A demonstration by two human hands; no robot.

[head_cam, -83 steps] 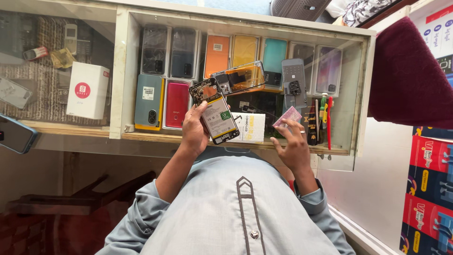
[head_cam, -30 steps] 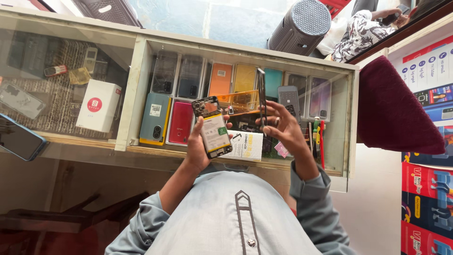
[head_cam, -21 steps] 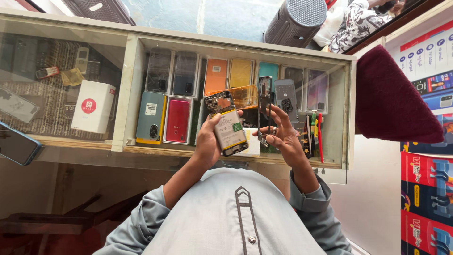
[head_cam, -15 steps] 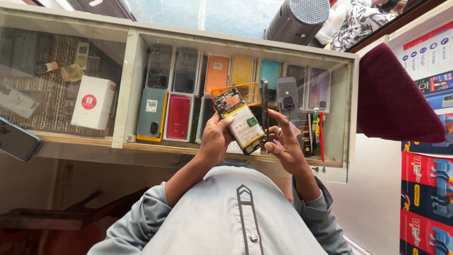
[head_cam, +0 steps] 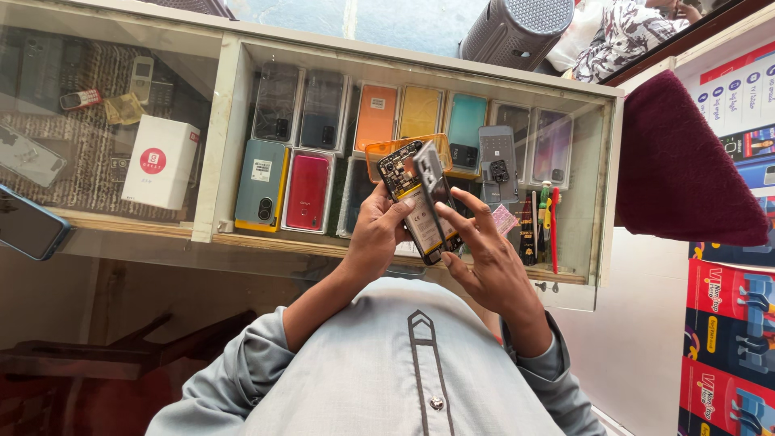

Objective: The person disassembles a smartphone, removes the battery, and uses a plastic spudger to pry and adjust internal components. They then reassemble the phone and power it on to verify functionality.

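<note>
My left hand (head_cam: 378,234) grips an opened phone (head_cam: 413,211) from its left side, so the circuit board and yellow-edged battery face me. My right hand (head_cam: 488,270) is at the phone's right edge. Its thumb and forefinger pinch a narrow grey cover piece (head_cam: 428,165) that stands tilted against the upper part of the phone. Both hands hover over the glass counter (head_cam: 226,145), just above an orange case (head_cam: 379,153). A small pink item (head_cam: 505,220) lies on the glass beside my right hand.
Under the glass lie several phone back covers in red, teal, orange and yellow, and a white box (head_cam: 160,161). Screwdrivers (head_cam: 550,226) lie at the right. A dark phone (head_cam: 28,226) overhangs the left edge. A maroon stool (head_cam: 678,161) and a grey perforated bin (head_cam: 517,28) stand beyond the counter.
My right hand no longer holds the pink item it held at first. It has since picked up the grey piece and brought it onto the opened phone, which my left hand tilted and shifted slightly right.
</note>
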